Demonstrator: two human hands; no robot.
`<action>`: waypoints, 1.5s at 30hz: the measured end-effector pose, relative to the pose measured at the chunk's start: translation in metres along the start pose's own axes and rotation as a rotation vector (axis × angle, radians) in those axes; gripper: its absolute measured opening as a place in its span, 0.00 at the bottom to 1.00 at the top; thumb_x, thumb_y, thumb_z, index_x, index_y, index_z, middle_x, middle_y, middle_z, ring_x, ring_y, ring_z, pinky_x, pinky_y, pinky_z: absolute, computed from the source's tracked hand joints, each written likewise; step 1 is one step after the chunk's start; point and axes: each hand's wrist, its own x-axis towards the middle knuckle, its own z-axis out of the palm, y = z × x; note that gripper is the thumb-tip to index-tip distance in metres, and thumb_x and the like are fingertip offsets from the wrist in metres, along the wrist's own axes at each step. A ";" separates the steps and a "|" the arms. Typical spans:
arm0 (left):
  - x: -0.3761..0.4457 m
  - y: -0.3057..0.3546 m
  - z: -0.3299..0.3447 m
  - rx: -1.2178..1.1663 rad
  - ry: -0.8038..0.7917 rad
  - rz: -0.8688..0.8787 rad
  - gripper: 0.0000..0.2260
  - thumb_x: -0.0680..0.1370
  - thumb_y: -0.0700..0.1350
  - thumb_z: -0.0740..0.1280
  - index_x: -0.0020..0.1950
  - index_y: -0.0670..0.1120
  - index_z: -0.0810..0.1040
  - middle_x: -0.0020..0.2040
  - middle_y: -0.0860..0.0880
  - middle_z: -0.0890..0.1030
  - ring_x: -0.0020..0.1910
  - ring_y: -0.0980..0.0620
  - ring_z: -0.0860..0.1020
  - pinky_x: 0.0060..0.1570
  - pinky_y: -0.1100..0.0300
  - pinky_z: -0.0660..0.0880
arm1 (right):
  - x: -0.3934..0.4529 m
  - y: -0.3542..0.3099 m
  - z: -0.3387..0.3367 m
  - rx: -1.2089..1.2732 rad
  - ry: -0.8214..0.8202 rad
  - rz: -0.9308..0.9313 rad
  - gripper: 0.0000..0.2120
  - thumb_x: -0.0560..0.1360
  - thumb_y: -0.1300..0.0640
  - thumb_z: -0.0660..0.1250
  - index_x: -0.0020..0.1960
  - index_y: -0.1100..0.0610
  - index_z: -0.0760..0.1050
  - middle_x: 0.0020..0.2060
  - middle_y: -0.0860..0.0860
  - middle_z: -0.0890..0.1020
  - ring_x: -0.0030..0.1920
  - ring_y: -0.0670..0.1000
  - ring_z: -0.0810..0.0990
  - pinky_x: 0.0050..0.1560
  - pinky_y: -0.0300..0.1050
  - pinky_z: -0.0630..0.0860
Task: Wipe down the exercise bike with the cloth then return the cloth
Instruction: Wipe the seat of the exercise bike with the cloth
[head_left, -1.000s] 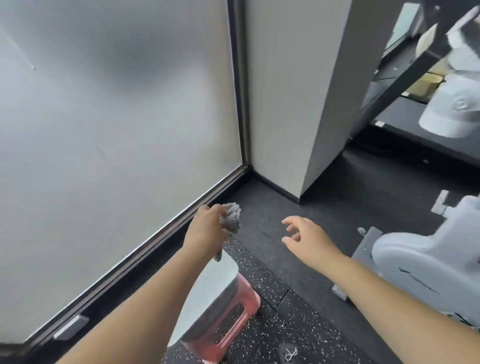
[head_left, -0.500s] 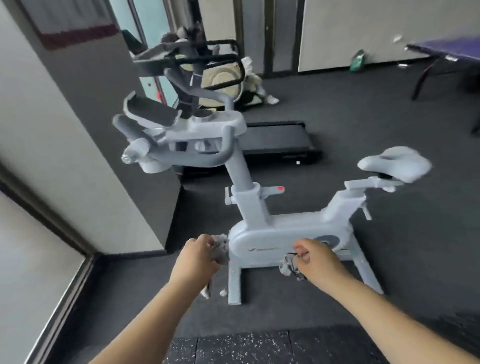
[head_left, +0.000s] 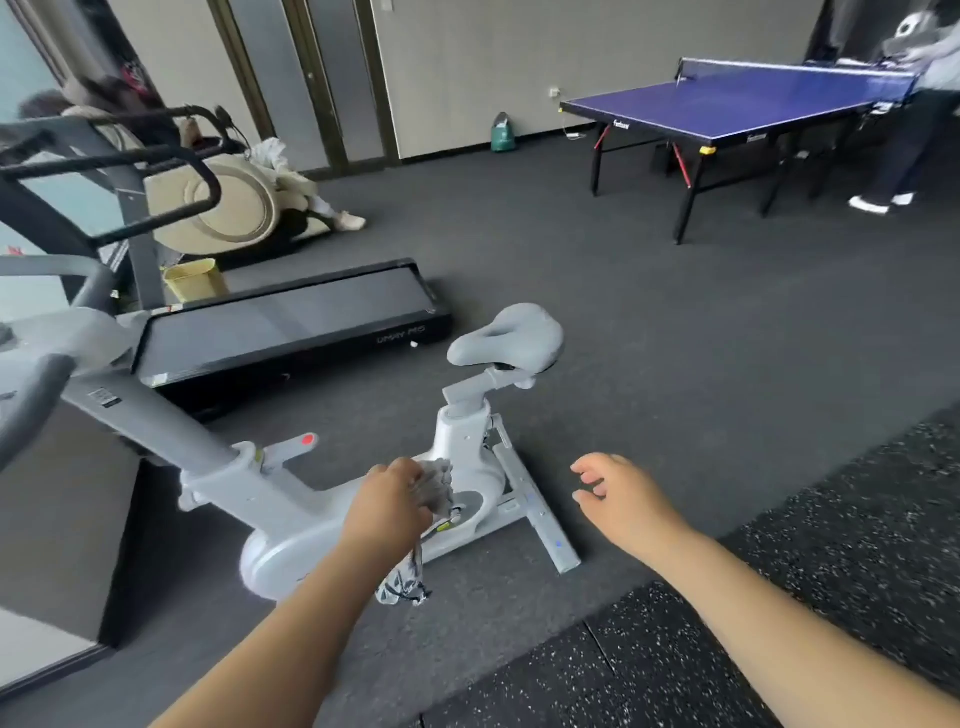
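Note:
A white exercise bike (head_left: 291, 525) stands on the dark floor in front of me, its grey saddle (head_left: 511, 332) to the right and its handlebars cut off at the left edge. My left hand (head_left: 389, 504) grips a bunched grey cloth (head_left: 434, 486), held out over the bike's frame near the pedal crank; a loose end of the cloth hangs down below my wrist. My right hand (head_left: 621, 499) hovers empty to the right of the bike's rear foot, fingers loosely curled.
A black treadmill (head_left: 291, 322) lies behind the bike. A blue table-tennis table (head_left: 727, 111) stands at the back right with a person (head_left: 919, 104) beside it. Another person sits by the wall at the back left. Speckled rubber mats (head_left: 831, 571) cover the floor at the right.
My view has swung right from the wall corner and the pink stool to the bike and the room. My left hand still holds the cloth, now above the bike's rear frame.

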 end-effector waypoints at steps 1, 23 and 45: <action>0.009 0.014 0.005 -0.008 -0.009 0.010 0.21 0.68 0.40 0.66 0.61 0.45 0.74 0.56 0.42 0.76 0.55 0.42 0.75 0.44 0.61 0.66 | 0.007 0.009 -0.009 0.016 0.012 0.011 0.14 0.74 0.58 0.66 0.58 0.51 0.75 0.53 0.50 0.77 0.49 0.50 0.77 0.52 0.46 0.75; 0.270 0.188 0.080 -0.038 -0.095 0.018 0.22 0.70 0.41 0.67 0.63 0.48 0.72 0.57 0.45 0.73 0.45 0.48 0.74 0.42 0.60 0.68 | 0.273 0.100 -0.128 0.038 0.034 -0.016 0.13 0.75 0.55 0.65 0.59 0.48 0.73 0.53 0.46 0.75 0.52 0.47 0.76 0.53 0.44 0.75; 0.390 0.265 0.098 -0.145 0.472 -0.650 0.23 0.68 0.42 0.68 0.63 0.48 0.73 0.56 0.45 0.74 0.55 0.44 0.74 0.51 0.57 0.69 | 0.569 0.081 -0.169 -0.122 -0.473 -0.698 0.14 0.75 0.54 0.65 0.60 0.46 0.72 0.53 0.44 0.74 0.53 0.45 0.75 0.52 0.42 0.73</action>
